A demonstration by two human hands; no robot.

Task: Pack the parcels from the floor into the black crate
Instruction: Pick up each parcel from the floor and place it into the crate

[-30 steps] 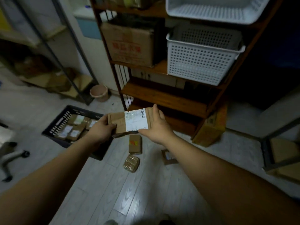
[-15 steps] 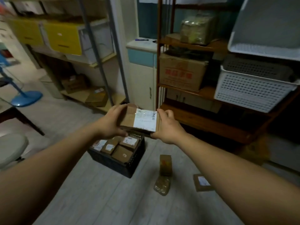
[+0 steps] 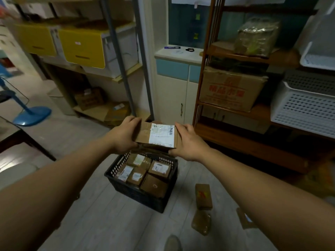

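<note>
A brown cardboard parcel (image 3: pixel 145 132) with a white shipping label is held in the air above the far end of the black crate (image 3: pixel 137 193). My left hand (image 3: pixel 123 135) grips its left end and my right hand (image 3: pixel 188 142) grips its right end. The crate stands on the floor and holds several labelled brown parcels. On the floor to its right lie a small brown box (image 3: pixel 203 196), a clear-wrapped packet (image 3: pixel 201 222) and a flat labelled parcel (image 3: pixel 245 219), partly hidden by my right forearm.
A wooden shelf unit (image 3: pixel 235 140) with a cardboard box (image 3: pixel 230 87) and white baskets (image 3: pixel 304 107) stands at the right. A white and blue cabinet (image 3: pixel 174 91) is behind the crate. Metal shelving with yellow drawers (image 3: pixel 81 46) and a blue stand base (image 3: pixel 31 115) are at left.
The view has swung left and closer to the crate. Both hands carried the parcel from over the loose floor parcels to above the crate's far end.
</note>
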